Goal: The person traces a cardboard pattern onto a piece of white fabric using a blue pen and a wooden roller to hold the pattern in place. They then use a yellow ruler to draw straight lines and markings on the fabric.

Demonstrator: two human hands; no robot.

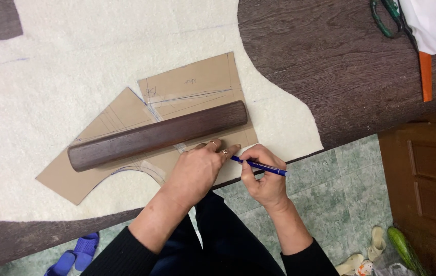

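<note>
Tracing step, likely: left hand (197,171) spread flat, pressing the template (126,148) near the counter's front edge — right hand (264,176) pinches the pen (261,167); next needs steady pressure.

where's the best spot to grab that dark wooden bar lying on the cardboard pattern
Probably the wooden bar is best gripped near its middle, from above, fingers across its narrow width. It lies flat and long on the cardboard pattern, so a centre hold should balance it. The left hand rests at its lower edge; the upper side is open.

Left hand (197,168) presses cardboard pattern (126,128); right hand (264,179) holds blue pen (260,166).
</note>
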